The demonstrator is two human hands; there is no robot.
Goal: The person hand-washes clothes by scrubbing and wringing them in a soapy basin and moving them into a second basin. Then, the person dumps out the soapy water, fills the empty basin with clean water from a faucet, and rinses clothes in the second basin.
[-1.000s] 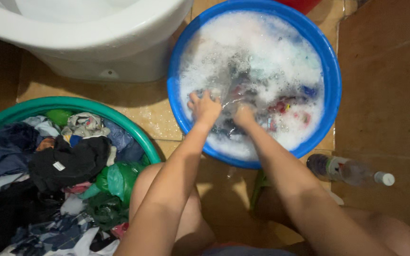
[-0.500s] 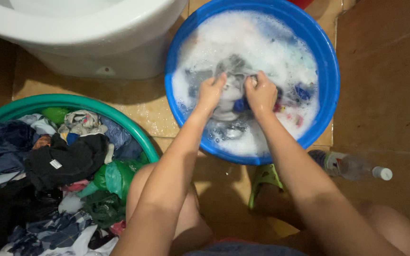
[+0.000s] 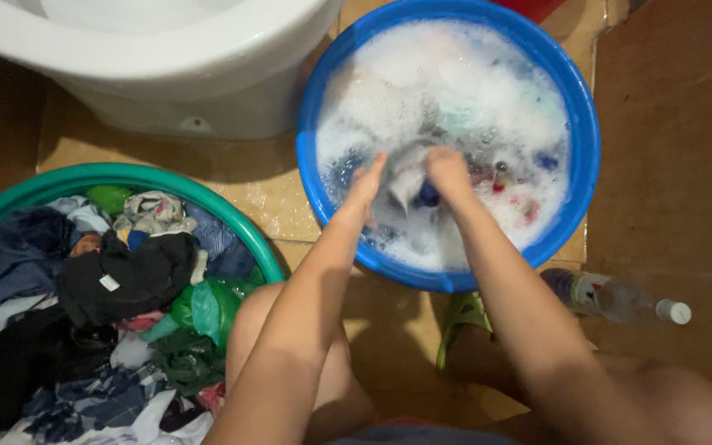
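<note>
Together, both hands gripped a pale wet cloth [image 3: 409, 177] in the blue basin [image 3: 315, 177], upper centre
Left hand [image 3: 366, 185] and right hand [image 3: 447, 169] pinched it, fingers pressed together amid suds

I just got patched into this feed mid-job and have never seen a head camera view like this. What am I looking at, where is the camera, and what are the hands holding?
There is no machine here, only a person's two bare hands. The single camera sits on the person's head and looks down past their knees. The left hand and right hand grip a pale wet garment between them in a blue basin full of suds. To the left, a green basin holds a heap of dry clothes. A white toilet stands behind it. A clear plastic bottle lies on the brown tiled floor at right.
</note>
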